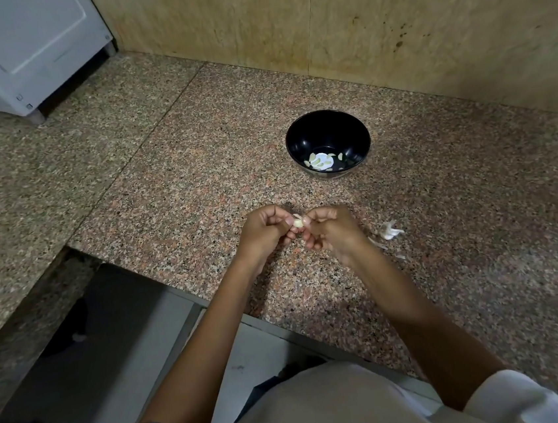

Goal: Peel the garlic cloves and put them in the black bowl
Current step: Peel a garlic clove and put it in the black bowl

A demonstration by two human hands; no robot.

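A small pale garlic clove (298, 223) is pinched between my left hand (263, 234) and my right hand (330, 232), both held just above the speckled granite counter (197, 171). Fingers of both hands curl round the clove, with a bit of skin sticking up from it. The black bowl (326, 127) stands on the counter beyond my hands, a little to the right. Several peeled cloves (321, 162) lie at its bottom. To the right of my right hand lies a small heap of white garlic pieces and skins (390, 230).
A tan wall panel (388, 20) closes off the counter behind the bowl. A white appliance (23, 48) stands at the back left. The counter's front edge (182, 292) runs diagonally under my forearms, with a dark floor gap at lower left.
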